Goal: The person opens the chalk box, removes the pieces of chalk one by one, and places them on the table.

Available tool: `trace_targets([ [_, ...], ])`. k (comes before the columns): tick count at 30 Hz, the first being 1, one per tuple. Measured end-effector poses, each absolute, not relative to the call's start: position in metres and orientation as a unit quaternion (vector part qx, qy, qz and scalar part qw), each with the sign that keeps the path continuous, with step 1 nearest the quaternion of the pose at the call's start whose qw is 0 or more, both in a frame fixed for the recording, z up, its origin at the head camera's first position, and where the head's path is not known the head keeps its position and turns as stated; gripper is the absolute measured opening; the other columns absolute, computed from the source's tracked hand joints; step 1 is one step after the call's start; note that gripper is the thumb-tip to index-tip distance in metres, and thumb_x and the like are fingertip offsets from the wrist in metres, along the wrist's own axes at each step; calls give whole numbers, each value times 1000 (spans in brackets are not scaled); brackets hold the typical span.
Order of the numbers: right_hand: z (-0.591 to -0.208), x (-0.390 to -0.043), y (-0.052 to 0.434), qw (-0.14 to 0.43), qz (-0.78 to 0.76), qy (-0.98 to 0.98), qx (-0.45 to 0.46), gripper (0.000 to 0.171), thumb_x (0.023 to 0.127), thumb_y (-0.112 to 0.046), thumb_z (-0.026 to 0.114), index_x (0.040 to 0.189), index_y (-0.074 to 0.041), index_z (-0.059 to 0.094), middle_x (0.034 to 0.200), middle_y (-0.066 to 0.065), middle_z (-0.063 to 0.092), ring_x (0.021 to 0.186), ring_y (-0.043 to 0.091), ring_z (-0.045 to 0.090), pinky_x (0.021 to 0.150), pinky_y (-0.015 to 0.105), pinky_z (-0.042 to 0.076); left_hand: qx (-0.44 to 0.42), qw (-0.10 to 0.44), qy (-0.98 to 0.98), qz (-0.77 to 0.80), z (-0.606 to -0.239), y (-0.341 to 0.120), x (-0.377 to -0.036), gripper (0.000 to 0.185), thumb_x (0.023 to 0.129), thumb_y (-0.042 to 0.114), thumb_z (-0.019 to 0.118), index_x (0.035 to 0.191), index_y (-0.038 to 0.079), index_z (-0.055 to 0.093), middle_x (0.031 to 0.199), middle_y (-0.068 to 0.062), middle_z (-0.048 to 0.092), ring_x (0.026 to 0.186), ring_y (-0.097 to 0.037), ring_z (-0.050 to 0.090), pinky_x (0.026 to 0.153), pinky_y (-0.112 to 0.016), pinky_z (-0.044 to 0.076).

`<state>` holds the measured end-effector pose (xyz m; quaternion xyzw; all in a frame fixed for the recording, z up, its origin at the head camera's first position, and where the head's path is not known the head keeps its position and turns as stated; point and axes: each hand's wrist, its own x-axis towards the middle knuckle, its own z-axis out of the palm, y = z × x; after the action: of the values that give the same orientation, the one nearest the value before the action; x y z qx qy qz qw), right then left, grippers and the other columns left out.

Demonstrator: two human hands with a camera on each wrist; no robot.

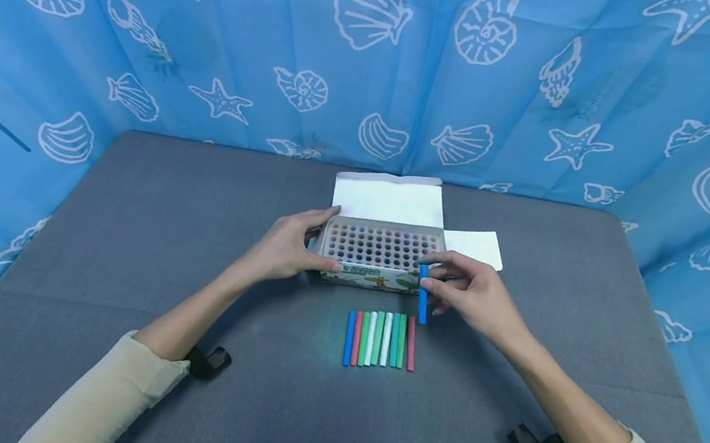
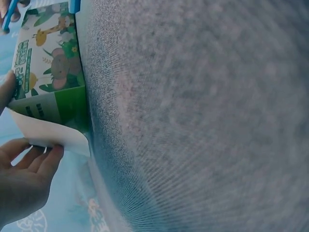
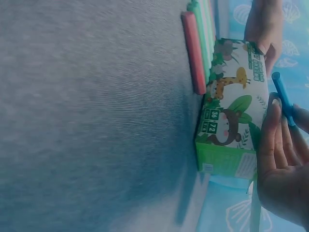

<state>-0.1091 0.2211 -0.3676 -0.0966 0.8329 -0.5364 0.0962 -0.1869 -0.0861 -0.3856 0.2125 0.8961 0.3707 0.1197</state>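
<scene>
Right hand pinches a blue chalk stick between thumb and fingertips, long axis roughly upright, top end at the near right corner of the open chalk box, lower end pointing down toward the surface. Left hand grips the box's left end, thumb on the front face, fingers behind. Just beside the stick, nearer the person, a row of coloured chalk sticks lies flat, parallel, axes running front-to-back. Right hand is the nearer one to that row.
</scene>
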Motion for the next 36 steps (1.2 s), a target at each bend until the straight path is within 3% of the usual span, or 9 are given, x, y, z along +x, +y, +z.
trace_targets([
  [5, -373, -101, 225, 116, -543, 827, -90, 33, 95, -11, 68, 125, 1, 62, 104, 20, 70, 74, 20, 71, 66, 41, 61, 211, 119, 898, 369, -386, -85, -187, 98, 77, 38, 87, 156, 18, 32, 155, -18, 37, 138, -35, 41, 112, -49, 37],
  [10, -379, -91, 227, 129, -545, 825, -80, 33, 94, -11, 69, 125, 1, 62, 104, 18, 70, 75, 19, 72, 66, 37, 61, 212, 123, 895, 374, -386, -85, -187, 99, 77, 37, 87, 156, 17, 32, 154, -18, 39, 133, -33, 48, 108, -46, 43],
  [17, -390, -82, 231, 143, -543, 824, -73, 33, 93, -10, 70, 124, 1, 64, 106, 20, 70, 75, 23, 72, 65, 40, 61, 214, 107, 901, 361, -388, -86, -189, 100, 76, 40, 87, 156, 18, 33, 154, -18, 39, 140, -36, 38, 113, -52, 34],
  [23, -400, -79, 234, 158, -537, 828, -44, 34, 93, -8, 70, 124, 3, 62, 105, 18, 69, 76, 22, 72, 62, 36, 61, 218, 105, 904, 352, -388, -86, -192, 100, 75, 41, 87, 156, 17, 33, 154, -19, 39, 140, -37, 37, 114, -53, 33],
  [36, -414, -78, 236, 168, -528, 832, -2, 37, 89, -12, 75, 121, 5, 67, 102, 18, 70, 70, 22, 72, 61, 33, 61, 242, 87, 903, 345, -388, -88, -194, 99, 76, 43, 86, 155, 14, 35, 151, -20, 43, 136, -39, 42, 109, -55, 38],
])
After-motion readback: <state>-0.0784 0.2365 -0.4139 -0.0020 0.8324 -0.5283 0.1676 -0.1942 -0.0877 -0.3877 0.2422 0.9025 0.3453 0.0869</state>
